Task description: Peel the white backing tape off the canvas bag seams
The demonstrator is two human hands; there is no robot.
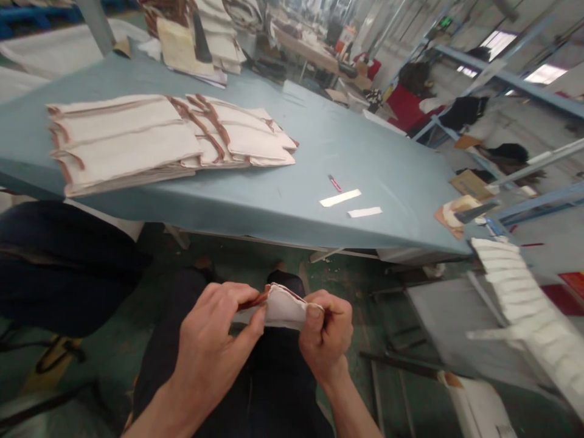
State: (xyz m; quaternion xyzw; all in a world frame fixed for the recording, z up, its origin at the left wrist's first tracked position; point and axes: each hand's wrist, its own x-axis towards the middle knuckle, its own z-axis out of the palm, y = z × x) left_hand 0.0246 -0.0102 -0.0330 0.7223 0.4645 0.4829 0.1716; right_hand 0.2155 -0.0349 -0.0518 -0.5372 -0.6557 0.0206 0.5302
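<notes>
Above my lap, a small white fabric piece with brown edging is stretched between my two hands. My left hand pinches its left end, where the brown edge shows between thumb and fingers. At the other end, my right hand grips the corner with thumb over curled fingers. Across the table lies a stack of similar white pieces with brown edges, fanned out toward the right. The underside of the held piece is hidden.
A blue-green table spans the space ahead. On it are a small red cutter, a cream strip and a white strip. More fabric stacks stand at the back. A dark chair is at left, a ribbed white fabric roll at right.
</notes>
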